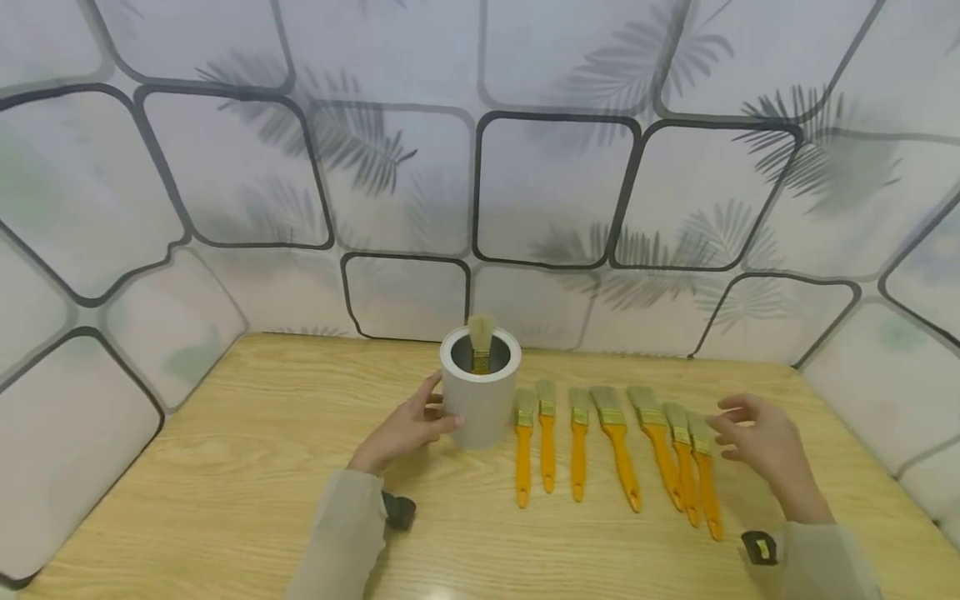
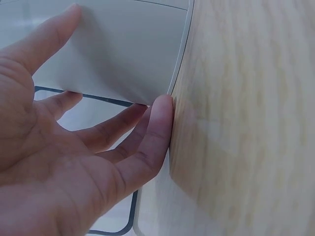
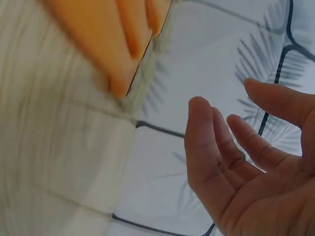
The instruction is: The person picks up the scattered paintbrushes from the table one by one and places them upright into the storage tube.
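Wood-grain tabletop stretches before us, against a wall patterned with dark-outlined blocks and grey fronds. From the left, we see a left hand gripping the side of a white cylindrical can, thumb in front, fingers behind. One paintbrush stands inside, bristles up. Right of the can lie seven orange-handled paintbrushes, bristles toward the wall. Last, we find a right hand, fingers parted and loosely bent, just beside the rightmost bristles.
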{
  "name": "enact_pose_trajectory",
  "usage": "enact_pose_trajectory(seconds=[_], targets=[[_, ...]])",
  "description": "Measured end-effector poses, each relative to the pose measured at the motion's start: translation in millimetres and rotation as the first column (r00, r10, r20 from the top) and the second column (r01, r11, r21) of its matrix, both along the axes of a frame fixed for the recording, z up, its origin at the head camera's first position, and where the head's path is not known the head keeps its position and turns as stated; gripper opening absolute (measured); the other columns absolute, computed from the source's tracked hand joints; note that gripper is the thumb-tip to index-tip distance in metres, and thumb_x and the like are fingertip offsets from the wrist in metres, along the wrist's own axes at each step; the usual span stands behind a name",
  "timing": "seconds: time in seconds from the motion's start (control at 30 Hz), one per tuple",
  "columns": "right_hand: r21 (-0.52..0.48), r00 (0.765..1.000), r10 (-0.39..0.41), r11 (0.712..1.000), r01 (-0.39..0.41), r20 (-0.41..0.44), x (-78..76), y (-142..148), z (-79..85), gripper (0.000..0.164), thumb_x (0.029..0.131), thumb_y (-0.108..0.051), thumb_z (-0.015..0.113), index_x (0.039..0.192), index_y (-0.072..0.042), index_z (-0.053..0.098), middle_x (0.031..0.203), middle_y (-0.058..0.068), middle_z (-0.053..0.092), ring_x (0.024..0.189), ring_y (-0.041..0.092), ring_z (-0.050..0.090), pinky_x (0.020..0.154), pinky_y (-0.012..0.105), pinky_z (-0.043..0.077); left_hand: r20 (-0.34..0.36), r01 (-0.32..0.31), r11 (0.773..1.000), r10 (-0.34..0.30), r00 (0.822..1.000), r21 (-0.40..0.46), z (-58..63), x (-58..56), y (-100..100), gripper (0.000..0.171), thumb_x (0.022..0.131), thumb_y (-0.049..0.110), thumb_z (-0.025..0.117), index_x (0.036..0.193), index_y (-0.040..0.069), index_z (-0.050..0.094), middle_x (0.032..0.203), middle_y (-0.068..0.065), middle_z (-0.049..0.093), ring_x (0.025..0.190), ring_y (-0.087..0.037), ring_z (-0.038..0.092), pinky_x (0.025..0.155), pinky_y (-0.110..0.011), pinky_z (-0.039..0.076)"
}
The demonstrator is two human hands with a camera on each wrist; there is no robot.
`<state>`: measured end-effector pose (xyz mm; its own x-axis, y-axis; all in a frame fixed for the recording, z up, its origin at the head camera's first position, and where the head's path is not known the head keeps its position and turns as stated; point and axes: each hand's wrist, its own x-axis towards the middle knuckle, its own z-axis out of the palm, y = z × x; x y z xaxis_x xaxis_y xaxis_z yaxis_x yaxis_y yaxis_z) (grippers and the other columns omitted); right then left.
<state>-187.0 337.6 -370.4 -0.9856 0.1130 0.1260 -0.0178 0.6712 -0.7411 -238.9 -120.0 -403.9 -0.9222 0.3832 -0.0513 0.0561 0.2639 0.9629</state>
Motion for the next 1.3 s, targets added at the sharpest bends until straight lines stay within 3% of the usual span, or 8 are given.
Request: enact_pose_trajectory(seconds=[0.13,0.33,0.63,0.87,1.07,1.3], targets=[[-0.045,0.997,0.002,0.999,0.002,0.082,-1.0,12.9,-0.9,0.045,0.102,-0.009,0.061,0.129,0.024,0.043,0.108,0.038,0.061,0.078,0.028,0.072,0.063,0.033,0.062,0.000,0.007,1.000,-0.007,1.000,0.011,-1.7,-0.4,1.3,0.088,0.097,0.020,0.071,0.163,0.009,0.014,0.148,-0.029,0.041,0.133,-0.046,0.047,0.096,-0.050,0.052],[-0.096,0.977,0.013,0.995,0.008,0.213,-5.4,20.4,-5.8,0.051,0.103,-0.011,0.060,0.132,0.024,0.037,0.110,0.038,0.059,0.079,0.028,0.071,0.066,0.038,0.063,-0.004,0.009,1.000,-0.009,1.000,0.003,-0.8,-1.9,0.8,0.088,0.097,0.019,0.071,0.163,0.009,0.014,0.147,-0.029,0.042,0.132,-0.046,0.047,0.096,-0.050,0.052],[-0.088,0.951,0.030,0.996,-0.003,0.307,-4.4,21.5,-13.3,0.053,0.098,-0.010,0.065,0.128,0.024,0.037,0.108,0.038,0.061,0.074,0.023,0.069,0.064,0.039,0.062,0.008,0.004,1.000,-0.004,1.000,0.012,-4.3,-1.9,0.1,0.088,0.097,0.018,0.072,0.163,0.009,0.015,0.147,-0.029,0.041,0.132,-0.047,0.047,0.096,-0.050,0.052],[-0.136,0.913,0.111,0.989,-0.062,0.392,-6.5,21.3,-17.4,0.060,0.095,-0.007,0.066,0.130,0.024,0.029,0.106,0.034,0.058,0.080,0.025,0.068,0.066,0.043,0.063,0.004,-0.007,1.000,0.007,1.000,0.013,-0.9,-0.9,-0.5,0.088,0.096,0.019,0.072,0.163,0.009,0.015,0.147,-0.029,0.041,0.131,-0.047,0.047,0.095,-0.050,0.053],[-0.153,0.892,0.164,0.982,-0.108,0.421,-5.4,20.6,-23.1,0.066,0.090,0.000,0.068,0.131,0.026,0.023,0.102,0.031,0.058,0.077,0.025,0.068,0.065,0.042,0.063,0.006,-0.008,1.000,0.008,1.000,0.029,-4.9,2.9,-0.9,0.085,0.098,0.018,0.070,0.163,0.009,0.016,0.148,-0.030,0.041,0.132,-0.048,0.046,0.095,-0.050,0.052],[-0.113,0.898,0.171,0.984,-0.137,0.406,-1.7,17.5,-20.5,0.071,0.088,-0.001,0.070,0.133,0.026,0.021,0.090,0.018,0.059,0.062,0.019,0.060,0.056,0.035,0.059,0.014,-0.015,0.998,0.014,1.000,0.062,-6.7,1.2,0.7,0.084,0.098,0.018,0.069,0.163,0.009,0.017,0.149,-0.030,0.040,0.132,-0.047,0.046,0.098,-0.053,0.051]])
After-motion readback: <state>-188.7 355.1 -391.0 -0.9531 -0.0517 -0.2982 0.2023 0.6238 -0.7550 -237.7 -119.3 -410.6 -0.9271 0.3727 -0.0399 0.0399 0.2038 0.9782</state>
